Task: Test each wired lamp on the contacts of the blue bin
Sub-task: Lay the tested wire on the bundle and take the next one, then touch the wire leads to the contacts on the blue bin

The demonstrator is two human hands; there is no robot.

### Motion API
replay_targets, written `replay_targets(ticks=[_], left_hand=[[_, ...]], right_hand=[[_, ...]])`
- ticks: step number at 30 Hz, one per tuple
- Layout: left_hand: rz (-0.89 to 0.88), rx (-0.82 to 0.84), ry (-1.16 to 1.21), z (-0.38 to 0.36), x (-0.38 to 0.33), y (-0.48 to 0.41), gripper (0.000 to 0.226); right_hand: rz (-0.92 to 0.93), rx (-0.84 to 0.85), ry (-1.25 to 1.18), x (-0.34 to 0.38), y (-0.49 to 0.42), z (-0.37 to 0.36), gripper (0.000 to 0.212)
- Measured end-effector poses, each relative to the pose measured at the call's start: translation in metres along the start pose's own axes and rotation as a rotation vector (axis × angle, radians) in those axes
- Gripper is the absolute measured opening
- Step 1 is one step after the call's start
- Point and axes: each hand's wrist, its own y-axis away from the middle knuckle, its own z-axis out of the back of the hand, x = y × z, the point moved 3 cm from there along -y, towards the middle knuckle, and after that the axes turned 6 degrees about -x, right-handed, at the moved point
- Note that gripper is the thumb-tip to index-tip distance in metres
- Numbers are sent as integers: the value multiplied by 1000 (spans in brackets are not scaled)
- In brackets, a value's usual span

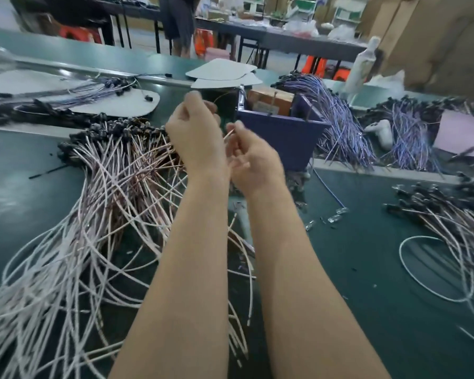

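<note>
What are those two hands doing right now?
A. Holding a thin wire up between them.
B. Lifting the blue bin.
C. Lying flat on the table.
A: the left hand and right hand are raised in front of the blue bin, fingers curled on a thin wire.

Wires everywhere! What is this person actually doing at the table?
A person is going through wired lamps by hand. The left hand and right hand are raised in front of the blue bin, both pinching one thin wired lamp. The blur hides whether it touches the bin's contacts. A big pile of pale-wired lamps lies on the green table to the left, and purple-wired bundles lie right of the bin.
</note>
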Motion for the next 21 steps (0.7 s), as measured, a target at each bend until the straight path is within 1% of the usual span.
replay_targets(ticks=[1,3,5,6,8,10,11,12,13,15,16,18,19,21], left_hand=[[-17,90,-45,-8,1,7,34],[-22,350,-180,-29,5,23,39],[-20,609,-380,-50,12,41,45],[-16,711,-471,-58,16,50,49],[3,839,-669,-71,25,62,57],[47,901,-873,-80,37,70,68],[97,912,-907,-84,46,73,71],[168,896,-884,-88,55,75,69],[258,855,-796,-91,65,78,62],[427,725,-471,-94,82,81,41],[470,645,-291,-93,88,80,33],[474,505,-40,-90,95,73,25],[463,462,12,-87,98,71,25],[438,410,6,-79,105,67,24]], right_hand=[[13,30,-40,15,3,5,9],[82,86,-66,44,11,17,16],[168,141,-41,73,20,31,12],[207,166,-20,86,25,40,12],[285,175,0,108,32,58,15],[368,132,-44,125,36,76,17],[398,96,-79,131,35,83,18],[410,50,-120,134,35,89,19],[406,-7,-166,136,33,95,21],[380,-138,-235,134,28,107,22],[374,-202,-246,131,25,112,22],[386,-307,-253,126,20,122,23],[403,-348,-257,124,17,126,23],[446,-409,-266,121,12,136,20]])
